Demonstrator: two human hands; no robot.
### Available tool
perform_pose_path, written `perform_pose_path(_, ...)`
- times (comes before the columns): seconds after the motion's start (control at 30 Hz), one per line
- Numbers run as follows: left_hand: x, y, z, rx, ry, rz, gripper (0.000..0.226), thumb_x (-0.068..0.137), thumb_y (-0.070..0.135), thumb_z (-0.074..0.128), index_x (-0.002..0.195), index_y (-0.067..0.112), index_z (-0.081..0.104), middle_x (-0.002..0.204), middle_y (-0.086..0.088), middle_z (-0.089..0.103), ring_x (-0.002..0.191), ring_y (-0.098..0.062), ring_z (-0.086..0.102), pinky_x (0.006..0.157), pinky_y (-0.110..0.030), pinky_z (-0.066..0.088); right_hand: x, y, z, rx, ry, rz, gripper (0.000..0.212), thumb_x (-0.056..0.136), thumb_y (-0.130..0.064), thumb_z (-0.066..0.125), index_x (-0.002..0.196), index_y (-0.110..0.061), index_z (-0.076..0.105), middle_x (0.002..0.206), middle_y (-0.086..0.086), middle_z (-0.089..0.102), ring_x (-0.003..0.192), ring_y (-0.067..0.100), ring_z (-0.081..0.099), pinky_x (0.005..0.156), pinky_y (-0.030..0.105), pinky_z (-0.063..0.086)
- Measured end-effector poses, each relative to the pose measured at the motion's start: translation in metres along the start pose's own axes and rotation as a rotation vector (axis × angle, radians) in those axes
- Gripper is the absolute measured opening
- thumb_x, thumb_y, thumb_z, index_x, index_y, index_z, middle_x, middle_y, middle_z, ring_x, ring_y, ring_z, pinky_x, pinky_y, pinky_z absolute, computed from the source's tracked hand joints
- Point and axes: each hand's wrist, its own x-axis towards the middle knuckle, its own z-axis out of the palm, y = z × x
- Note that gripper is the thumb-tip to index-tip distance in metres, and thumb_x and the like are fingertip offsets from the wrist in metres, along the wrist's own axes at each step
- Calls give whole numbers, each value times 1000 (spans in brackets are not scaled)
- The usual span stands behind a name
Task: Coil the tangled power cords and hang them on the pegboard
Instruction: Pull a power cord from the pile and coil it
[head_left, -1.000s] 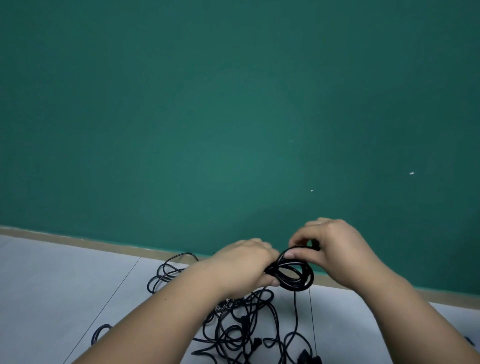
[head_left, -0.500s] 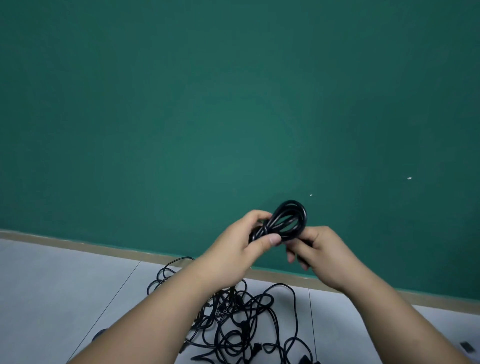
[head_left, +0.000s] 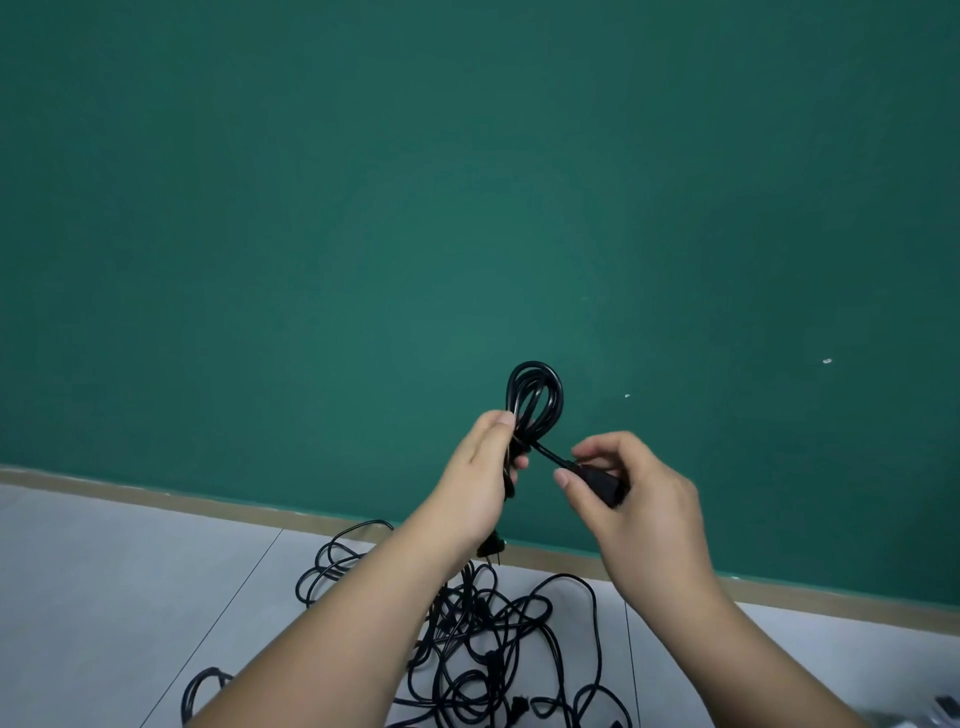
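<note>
gripping the coiled cord (head_left: 535, 400), left hand (head_left: 480, 478); right hand (head_left: 631, 488) pinches its connector (head_left: 597, 480).

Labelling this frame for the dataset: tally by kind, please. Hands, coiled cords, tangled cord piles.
Hands: 2, the left hand and the right hand
Coiled cord: 1, gripped by the left hand, its connector end pinched by the right hand
Tangled cord pile: 1, on the floor; I cannot tell how many cords are in it
Total: 4
</note>
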Motion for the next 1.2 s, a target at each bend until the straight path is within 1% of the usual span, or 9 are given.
perform_pose_path(0.13, 4, 1, -1, -121, -26, -17, 24, 112, 36, 44, 104, 21, 61, 84, 1, 60, 74, -14, 50, 69, -26, 41, 0, -3, -4, 303, -24, 118, 30, 87, -14, 86, 103, -37, 73, 101, -14, 77, 96, 8, 75, 89, 18, 56)
perform_pose_path(0.3, 4, -2, -2, -176, -60, -12, 21, 109, 37, 53, 105, 21, 65, 87, 5, 62, 71, -15, 50, 69, -30, 40, 3, -14, -4, 668, 8, 153, 38, 90, 2, 78, 122, -17, 71, 108, 4, 79, 105, 15, 75, 94, 20, 56)
perform_pose_path(0.57, 1, -1, -4, -281, -24, 13, 15, 104, 35, 63, 102, 22, 70, 84, 1, 53, 70, -14, 50, 65, -28, 39, 4, -12, 0, 677, -14, 155, 28, 82, -6, 84, 102, -2, 65, 101, 9, 79, 101, 22, 76, 90, 23, 57)
perform_pose_path(0.7, -1, 2, -4, -359, -73, 13, 12, 104, 31, 63, 105, 21, 70, 83, 2, 55, 66, -14, 49, 64, -29, 38, 6, -14, 6, 852, 45, 234, 32, 87, -17, 78, 114, -4, 67, 107, 14, 78, 107, 28, 75, 96, 33, 60)
perform_pose_path(0.8, -5, 5, 1, -375, -140, 42, 10, 106, 27, 61, 104, 22, 69, 85, 3, 60, 65, -14, 47, 65, -29, 37, 8, -16, 9, 1052, 95, 357, 33, 96, -22, 70, 124, -5, 68, 105, 12, 77, 105, 23, 75, 94, 34, 61)
perform_pose_path(0.93, -6, 4, 5, -308, -174, 71, 11, 97, 37, 65, 97, 27, 70, 82, 5, 58, 67, -14, 48, 65, -28, 38, 11, -13, 10, 821, 200, 343, 17, 99, -15, 71, 114, -6, 71, 100, 13, 78, 89, 25, 78, 80, 27, 62)
perform_pose_path(1.0, -7, 3, 6, -237, -166, 83, 16, 99, 38, 64, 103, 23, 68, 80, 4, 57, 69, -13, 48, 64, -26, 39, 14, -9, 8, 651, 207, 298, 10, 98, -12, 74, 107, -13, 73, 94, 11, 79, 81, 26, 79, 78, 32, 63)
perform_pose_path(1.1, -9, 1, 6, -128, -161, 116, 19, 104, 36, 61, 109, 19, 67, 77, -2, 53, 72, -15, 46, 63, -24, 40, 19, -1, 2, 341, 121, 215, 15, 95, -16, 78, 101, -30, 75, 83, 0, 77, 74, 18, 78, 81, 41, 64)
perform_pose_path(1.2, -10, 1, 6, -55, -185, 135, 14, 107, 34, 60, 111, 23, 68, 78, -1, 52, 75, -16, 46, 64, -24, 41, 22, 2, -5, 77, 58, 57, 24, 90, -14, 82, 103, -34, 78, 78, -7, 73, 68, 11, 72, 75, 30, 62)
